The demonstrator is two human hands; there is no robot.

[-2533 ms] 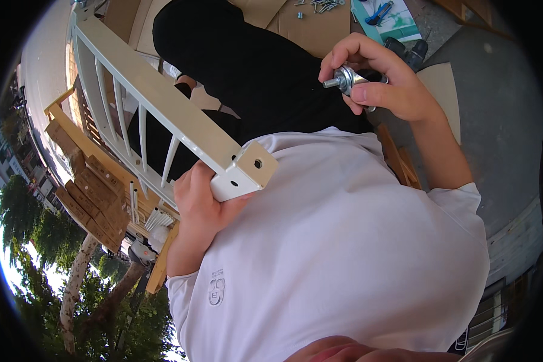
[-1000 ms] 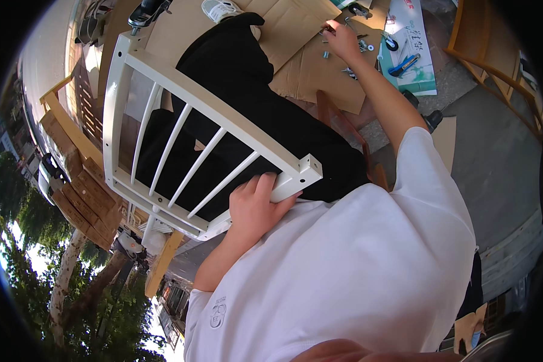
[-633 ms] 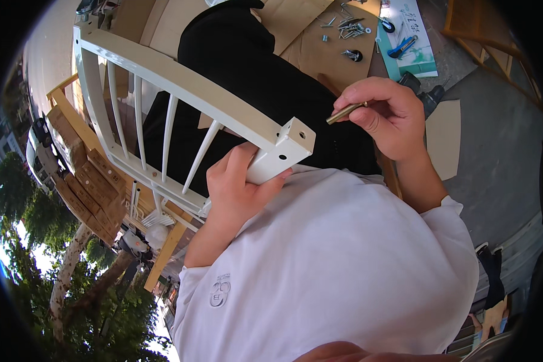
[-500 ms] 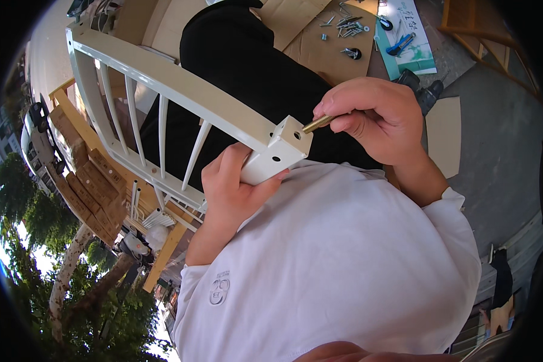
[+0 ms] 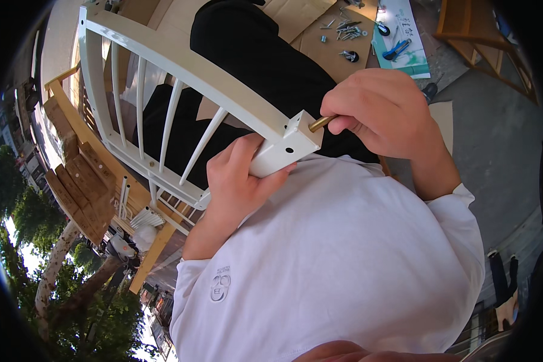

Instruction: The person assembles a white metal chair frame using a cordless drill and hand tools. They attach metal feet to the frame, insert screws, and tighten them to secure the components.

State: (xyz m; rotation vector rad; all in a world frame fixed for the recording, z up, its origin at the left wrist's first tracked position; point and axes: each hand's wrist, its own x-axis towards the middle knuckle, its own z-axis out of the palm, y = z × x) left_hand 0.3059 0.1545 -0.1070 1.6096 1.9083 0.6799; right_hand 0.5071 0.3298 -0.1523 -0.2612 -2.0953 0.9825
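A white metal frame with several thin bars slants across my lap from the upper left. My left hand is closed around its near corner post, fingers on top and thumb along the lower side. Between the thumb and fingers of my right hand I pinch a brass-coloured bolt. The bolt's tip meets the end face of the post, where a hole was visible before; how deep it sits cannot be told. Another dark hole shows on the post's side.
Loose screws and small casters lie on cardboard beyond my legs. A blue utility knife rests on a printed sheet. A brown wooden frame stands far right; stacked brown cartons are at the left.
My right hand has brought the bolt's tip from beside the hole to the post's end face. The frame and my left hand have shifted slightly right in view.
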